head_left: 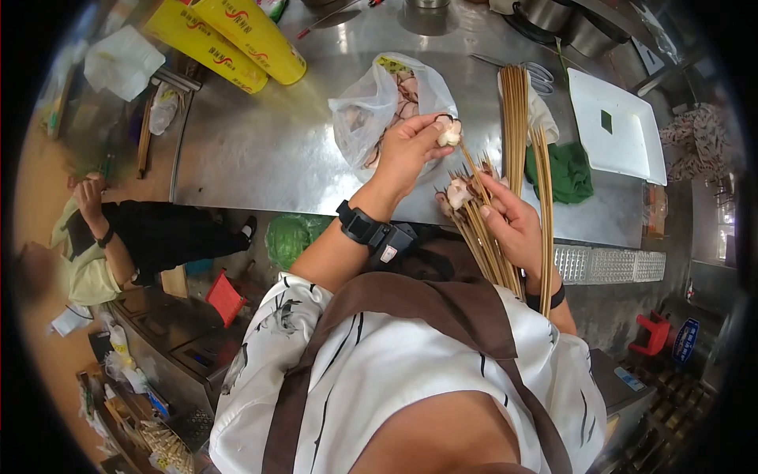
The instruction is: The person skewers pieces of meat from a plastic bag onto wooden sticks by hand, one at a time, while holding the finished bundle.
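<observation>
Nearest to you, your right hand (pixel 513 225) is closed around a bundle of skewers (pixel 483 237), their sharp ends fanning up and away from your palm; a few already carry pale pieces of meat near the tips. Just above and to the left of it, your left hand (pixel 410 150) — a black watch (pixel 362 225) on its wrist — pinches a small white piece of meat (pixel 449 136) between thumb and fingertips, held right at the point of one skewer. The two hands are close but not touching, each clamped on its own thing.

Directly behind your left hand, a clear plastic bag (pixel 371 103) lies open on the steel counter (pixel 260 150), with more meat inside. Beyond your right hand a loose stack of bare skewers (pixel 515 103) rests on the counter, and to the right of that sit a green cloth (pixel 570 170) and a white cutting board (pixel 624 130). Farther off, well to the left of both hands, two yellow rolls (pixel 229 35) lie at the counter's far corner — and down to the left, below the counter, another person (pixel 118 245) sits low in a pale green top.
</observation>
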The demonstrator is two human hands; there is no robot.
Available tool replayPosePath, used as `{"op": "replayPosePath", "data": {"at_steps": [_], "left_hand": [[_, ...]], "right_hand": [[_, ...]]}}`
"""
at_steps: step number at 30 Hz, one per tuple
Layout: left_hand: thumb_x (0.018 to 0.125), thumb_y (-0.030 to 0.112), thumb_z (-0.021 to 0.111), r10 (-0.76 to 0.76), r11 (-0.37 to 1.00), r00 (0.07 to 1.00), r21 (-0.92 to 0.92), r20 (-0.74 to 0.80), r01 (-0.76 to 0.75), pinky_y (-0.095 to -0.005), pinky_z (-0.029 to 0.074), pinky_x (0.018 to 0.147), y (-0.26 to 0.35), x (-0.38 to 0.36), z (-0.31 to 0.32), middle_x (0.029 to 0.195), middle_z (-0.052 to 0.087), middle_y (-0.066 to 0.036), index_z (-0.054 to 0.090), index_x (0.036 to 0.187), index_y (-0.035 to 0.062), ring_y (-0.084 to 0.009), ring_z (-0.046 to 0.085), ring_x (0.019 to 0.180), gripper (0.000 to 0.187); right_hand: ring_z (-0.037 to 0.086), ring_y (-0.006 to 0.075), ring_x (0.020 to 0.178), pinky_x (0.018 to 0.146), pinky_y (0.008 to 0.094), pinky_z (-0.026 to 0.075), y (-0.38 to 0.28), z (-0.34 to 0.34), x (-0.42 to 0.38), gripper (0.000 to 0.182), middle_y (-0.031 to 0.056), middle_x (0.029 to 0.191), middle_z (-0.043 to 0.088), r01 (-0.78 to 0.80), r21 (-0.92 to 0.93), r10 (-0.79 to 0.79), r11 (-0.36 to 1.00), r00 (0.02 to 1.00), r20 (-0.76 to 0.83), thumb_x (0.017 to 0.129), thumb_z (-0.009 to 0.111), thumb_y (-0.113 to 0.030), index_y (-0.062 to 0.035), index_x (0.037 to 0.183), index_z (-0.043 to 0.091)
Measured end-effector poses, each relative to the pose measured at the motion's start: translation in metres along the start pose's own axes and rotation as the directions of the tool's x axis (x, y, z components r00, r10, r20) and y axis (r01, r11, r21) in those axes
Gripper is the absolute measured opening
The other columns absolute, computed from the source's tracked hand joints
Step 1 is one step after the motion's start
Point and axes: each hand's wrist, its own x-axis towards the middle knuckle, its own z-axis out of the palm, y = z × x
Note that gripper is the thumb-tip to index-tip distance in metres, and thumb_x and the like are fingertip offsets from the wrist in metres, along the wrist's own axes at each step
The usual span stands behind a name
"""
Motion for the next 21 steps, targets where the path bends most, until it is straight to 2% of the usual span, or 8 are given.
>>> {"op": "replayPosePath", "data": {"at_steps": [7,10,13,16,18,21], "left_hand": [[0.085,0.006,0.053,0.041,0.999,0.997,0.027,0.066,-0.042,-0.0304,0.052,0.077,-0.001,-0.002,0.0,0.099,0.06,-0.014,0.05,0.109,-0.0054,-0.0216,0.06,0.09,0.027],[0.083,0.003,0.055,0.056,0.998,0.996,0.023,0.068,-0.058,-0.0301,0.052,0.076,-0.003,-0.004,-0.001,0.099,0.06,-0.014,0.05,0.11,-0.0058,-0.021,0.06,0.089,0.029],[0.081,0.0,0.056,0.056,0.998,0.996,0.025,0.073,-0.058,-0.0299,0.052,0.076,-0.004,-0.003,-0.001,0.1,0.06,-0.014,0.05,0.11,-0.006,-0.0208,0.06,0.089,0.03],[0.081,0.0,0.056,0.084,0.994,0.993,0.057,0.079,-0.089,-0.0296,0.052,0.076,-0.003,-0.004,-0.001,0.1,0.06,-0.013,0.05,0.11,-0.0063,-0.0205,0.061,0.088,0.03],[0.081,0.0,0.056,0.092,0.992,0.992,0.076,0.081,-0.098,-0.0293,0.052,0.075,-0.002,-0.005,0.0,0.1,0.06,-0.013,0.05,0.109,-0.0063,-0.0202,0.061,0.088,0.029],[0.081,0.0,0.056,0.107,0.989,0.991,0.096,0.081,-0.114,-0.0287,0.052,0.074,-0.001,-0.006,0.003,0.099,0.06,-0.013,0.051,0.109,-0.0063,-0.0196,0.061,0.088,0.029]], "right_hand": [[0.034,0.0039,0.058,0.056,0.0187,0.033,-0.001,0.004,-0.004,0.043,-0.0049,0.06,0.035,-0.004,0.022,0.004,1.0,1.0,-0.005,0.083,0.052,-0.004,0.001,0.124,0.043],[0.035,0.0038,0.058,0.056,0.0184,0.033,-0.001,0.007,-0.006,0.043,-0.0051,0.061,0.036,0.008,-0.023,-0.008,1.0,1.0,-0.022,0.082,0.051,-0.004,0.0012,0.124,0.043],[0.032,0.0038,0.058,0.056,0.0183,0.029,-0.001,0.007,-0.006,0.045,-0.006,0.062,0.034,-0.007,0.011,0.008,1.0,1.0,-0.024,0.082,0.05,-0.003,-0.0005,0.126,0.042],[0.037,0.0038,0.059,0.057,0.0189,0.035,0.0,0.008,-0.007,0.043,-0.0044,0.062,0.04,0.004,-0.022,-0.004,1.0,1.0,-0.023,0.083,0.051,-0.004,0.001,0.124,0.043],[0.032,0.0034,0.059,0.056,0.0178,0.029,-0.004,0.01,-0.006,0.045,-0.0063,0.063,0.035,-0.02,0.041,0.021,0.999,0.999,-0.029,0.082,0.05,-0.003,-0.0003,0.126,0.042],[0.032,0.0032,0.06,0.057,0.0176,0.029,-0.004,0.012,-0.005,0.044,-0.0065,0.064,0.035,-0.016,0.043,0.017,0.999,0.999,-0.04,0.083,0.05,-0.003,0.0003,0.126,0.041]]}}
